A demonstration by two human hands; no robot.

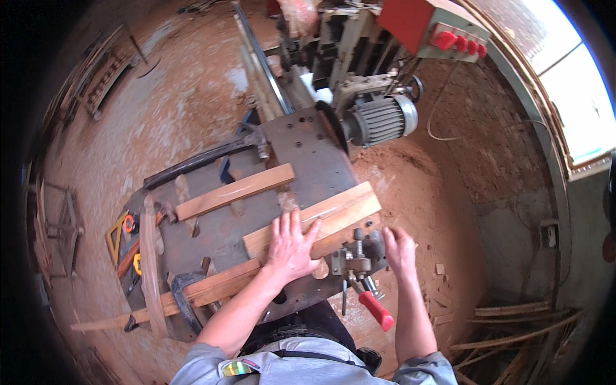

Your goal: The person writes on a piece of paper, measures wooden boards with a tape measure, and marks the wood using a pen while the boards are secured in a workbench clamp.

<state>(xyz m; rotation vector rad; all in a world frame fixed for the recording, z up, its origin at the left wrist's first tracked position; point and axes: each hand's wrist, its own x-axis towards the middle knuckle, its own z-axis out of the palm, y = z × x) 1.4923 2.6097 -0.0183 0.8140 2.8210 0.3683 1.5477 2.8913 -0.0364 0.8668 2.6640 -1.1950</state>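
Observation:
Fingers spread, my left hand [292,249] lies flat on a light wooden board [340,208] on the dark metal machine table [308,151]. My right hand [399,251] is closed just off the table's right corner, beside the board's end. Its curled fingers hide whatever they may hold. Between my hands, at the near edge, sits a toggle clamp [358,263] with a red handle [375,310] pointing down toward me. A second wooden piece [234,191] lies farther off on the table. Left of my left hand, a long wooden strip [212,287] runs beneath a dark clamp [186,301].
A large bar clamp [205,160] lies along the table's far left side. Hand tools, including a yellow-edged square [115,237], crowd the left end. An electric motor [383,120] and a red switch box [417,25] stand beyond. Sawdust [410,173] covers the floor; wood strips [513,327] lie at lower right.

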